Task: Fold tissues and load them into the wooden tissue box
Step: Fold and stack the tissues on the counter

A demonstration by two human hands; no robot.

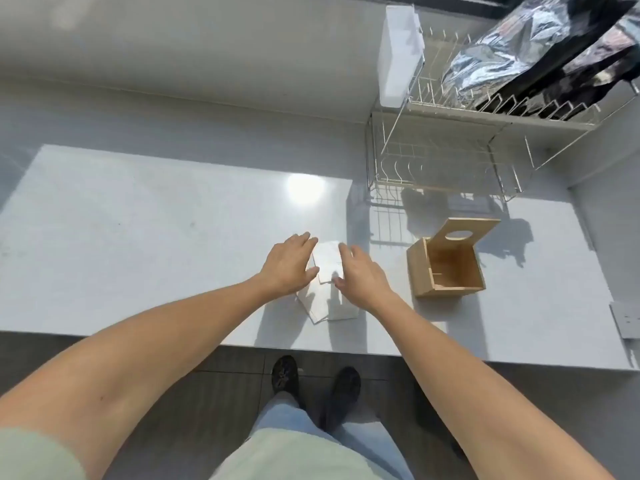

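Note:
A folded white tissue (328, 261) lies on the white counter between my hands. My left hand (289, 266) rests at its left edge and my right hand (360, 275) at its right edge, fingers spread and touching it. Nearer to me, partly under my wrists, lie a few more white tissues (327, 306), overlapping. The wooden tissue box (446, 270) stands to the right of my right hand, open at the top and with nothing visible inside. Its lid (465, 232), with an oval hole, leans up at the box's far side.
A wire dish rack (450, 157) stands behind the box at the back right, holding a white container (400, 53) and foil-like bags (519, 53). The counter's front edge (242, 342) runs just below the tissues. A grey plate (625, 320) sits at the far right edge.

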